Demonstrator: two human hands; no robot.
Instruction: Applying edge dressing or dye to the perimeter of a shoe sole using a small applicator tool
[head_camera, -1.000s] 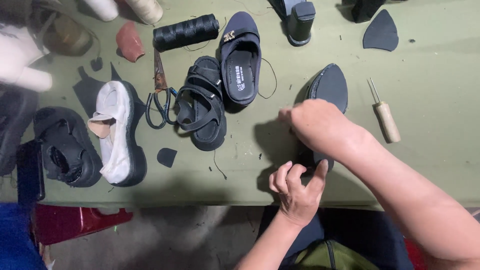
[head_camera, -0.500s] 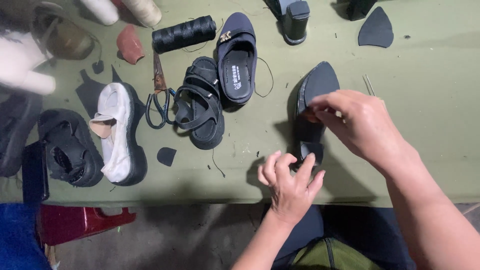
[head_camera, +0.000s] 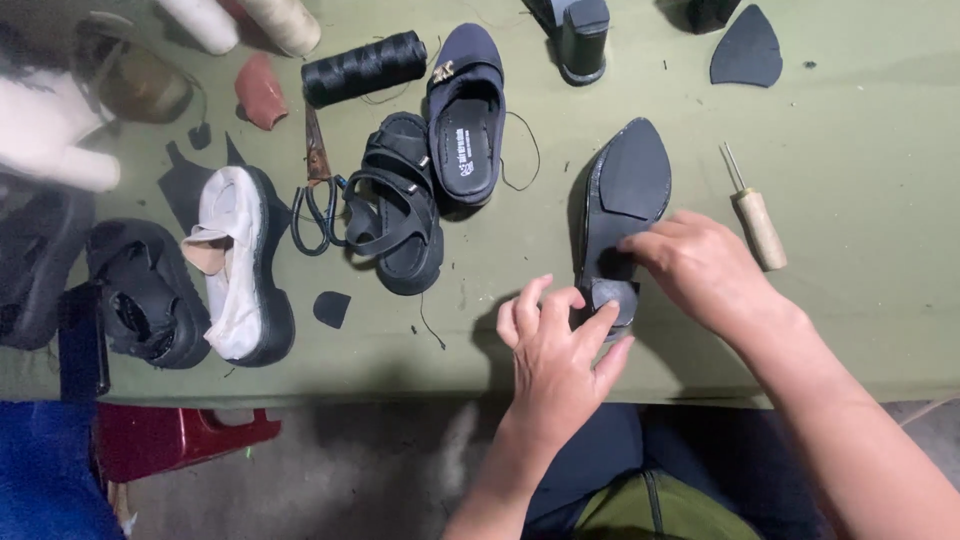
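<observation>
Now both hands' grip on upturned shoe (head_camera: 622, 215) heel end.

I am sitting at a shoe-repair workshop. My bench (head_camera: 850, 320) is covered in olive-green cloth and strewn with footwear in different states: a black strappy sandal (head_camera: 395, 215), a navy slipper (head_camera: 468, 110), a white shoe with a black sole (head_camera: 240, 265), and an upturned black shoe (head_camera: 625, 195) showing its sole. Among them lie the tools of the trade: a spool of black thread (head_camera: 365, 68), scissors (head_camera: 315, 190), a wooden-handled awl (head_camera: 755, 215), and cut scraps of black sole material (head_camera: 748, 50).
</observation>
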